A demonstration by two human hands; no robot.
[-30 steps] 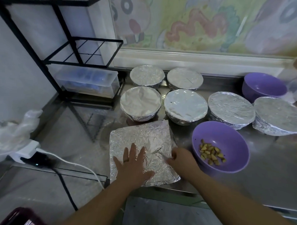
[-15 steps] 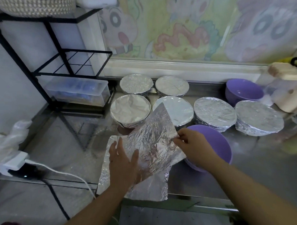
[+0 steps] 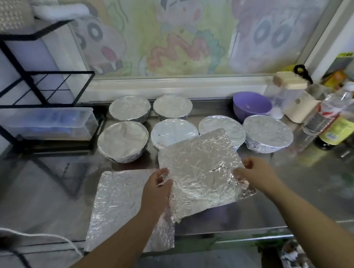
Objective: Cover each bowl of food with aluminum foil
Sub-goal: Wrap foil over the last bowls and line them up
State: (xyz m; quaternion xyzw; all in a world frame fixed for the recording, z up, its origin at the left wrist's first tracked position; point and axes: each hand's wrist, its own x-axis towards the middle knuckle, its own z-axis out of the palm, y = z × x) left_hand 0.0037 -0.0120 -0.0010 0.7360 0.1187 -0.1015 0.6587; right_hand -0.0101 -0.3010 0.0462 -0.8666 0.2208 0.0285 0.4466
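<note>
Both my hands hold one crinkled foil sheet (image 3: 201,170) spread flat above the counter. My left hand (image 3: 158,191) pinches its near-left edge and my right hand (image 3: 257,174) grips its right edge. The sheet hides the purple bowl of food beneath it. More foil (image 3: 117,208) lies flat on the counter to the left, partly under my left arm. Several foil-covered bowls stand behind, among them one (image 3: 122,141) at the left and one (image 3: 267,133) at the right. An uncovered purple bowl (image 3: 251,106) sits at the back right.
A black wire rack (image 3: 43,85) with a clear plastic box (image 3: 52,122) stands at the left. Bottles (image 3: 331,117) and a cream jar (image 3: 297,106) crowd the right back corner. A white cable (image 3: 38,234) runs along the near left. The steel counter edge (image 3: 248,236) is close to me.
The top foil sheet has been lifted off the stack and carried right, over the purple bowl of food. My left hand left the stack and now pinches the sheet.
</note>
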